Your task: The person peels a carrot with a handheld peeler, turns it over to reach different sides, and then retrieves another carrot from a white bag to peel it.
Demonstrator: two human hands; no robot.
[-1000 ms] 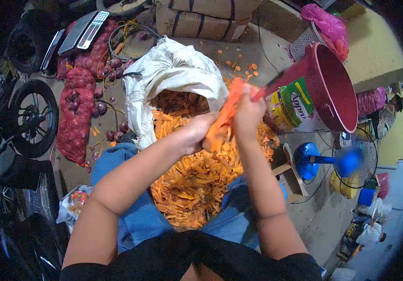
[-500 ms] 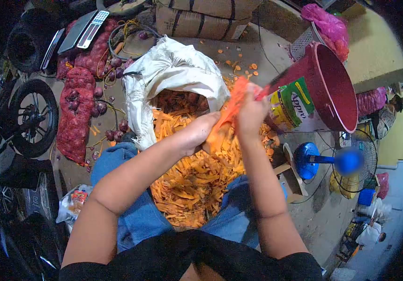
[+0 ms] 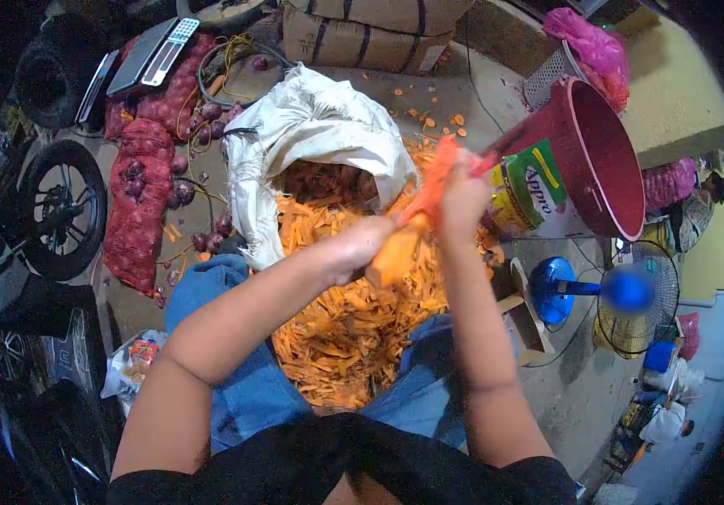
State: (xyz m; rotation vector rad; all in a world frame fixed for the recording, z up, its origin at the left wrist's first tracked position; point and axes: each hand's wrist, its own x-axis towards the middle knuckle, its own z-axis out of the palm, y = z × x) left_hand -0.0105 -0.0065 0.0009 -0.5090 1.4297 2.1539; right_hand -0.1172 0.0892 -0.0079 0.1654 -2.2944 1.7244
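Note:
My left hand [image 3: 362, 248] is wrapped round a thick carrot [image 3: 396, 257], whose blunt orange end points down toward me. Closed in my right hand [image 3: 465, 206] is a bright red peeler [image 3: 440, 178], smeared by motion and partly hidden by the fingers. It lies against the far part of the carrot, close to my left fingers. Both hands are above a large heap of orange carrot peelings [image 3: 337, 324] between my knees. Just behind the heap, a white woven sack [image 3: 320, 109] lies with its mouth toward me and dark reddish contents inside.
A red bucket [image 3: 585, 160] with a colourful label tilts close to my right hand. A blue fan [image 3: 556, 290] stands at the right beside a cardboard box [image 3: 529, 324]. Red net sacks of onions [image 3: 136, 206], loose onions and a scale [image 3: 156, 55] lie at left; carrot slices dot the floor behind.
My right hand and the peeler have shifted slightly right and toward me. More of the carrot's near end shows below my left hand, which stays nearly in place.

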